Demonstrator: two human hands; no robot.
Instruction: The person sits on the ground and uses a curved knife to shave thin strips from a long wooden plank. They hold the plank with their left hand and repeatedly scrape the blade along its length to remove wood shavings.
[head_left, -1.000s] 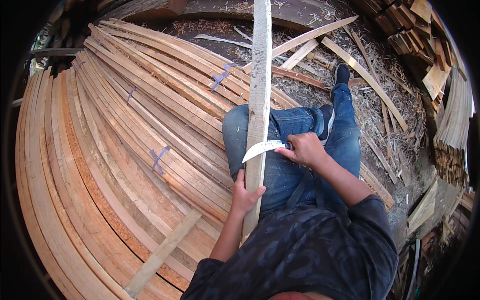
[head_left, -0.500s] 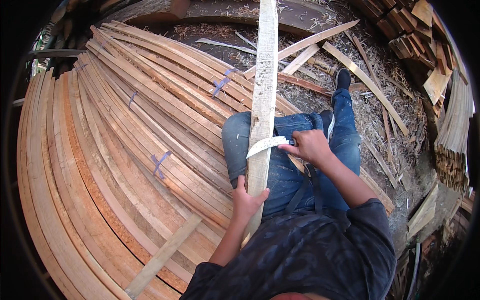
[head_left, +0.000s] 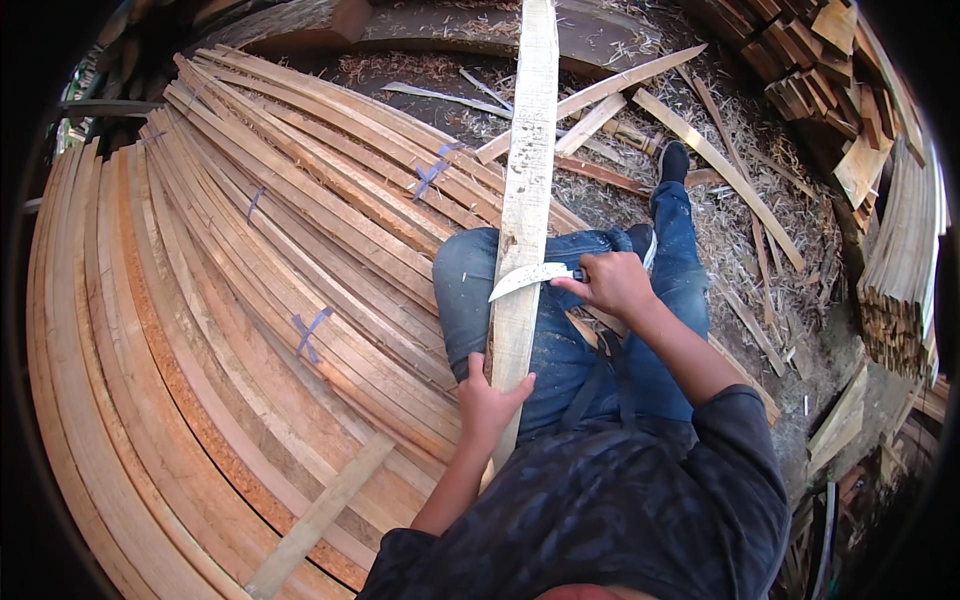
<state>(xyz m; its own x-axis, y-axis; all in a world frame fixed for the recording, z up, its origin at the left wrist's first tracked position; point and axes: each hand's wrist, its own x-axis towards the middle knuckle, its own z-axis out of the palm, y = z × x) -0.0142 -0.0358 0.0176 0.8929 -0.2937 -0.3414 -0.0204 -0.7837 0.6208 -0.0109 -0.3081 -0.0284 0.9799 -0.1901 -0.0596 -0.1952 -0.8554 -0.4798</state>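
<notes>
A long pale wooden plank (head_left: 530, 150) lies lengthwise over my thigh, running from my belly out past the top of the view. My left hand (head_left: 488, 400) grips its near part, thumb on one side and fingers on the other. In my right hand (head_left: 612, 285) is a knife (head_left: 527, 279), its dark handle mostly covered by my fingers. The curved, speckled blade lies across the plank above my thigh, tip pointing left. Dark spots and a rough patch mark the plank's face beyond the blade.
Bundles of long wooden strips (head_left: 300, 230), some tied with purple bands (head_left: 312, 333), spread over the left. Shavings (head_left: 735, 215) and loose offcuts (head_left: 715, 170) litter the ground at right. Stacked wood pieces (head_left: 815, 80) stand at the far right.
The view has shifted slightly, so most things sit a little further left. Both hands keep their grips, and the knife stays at nearly the same place across the plank.
</notes>
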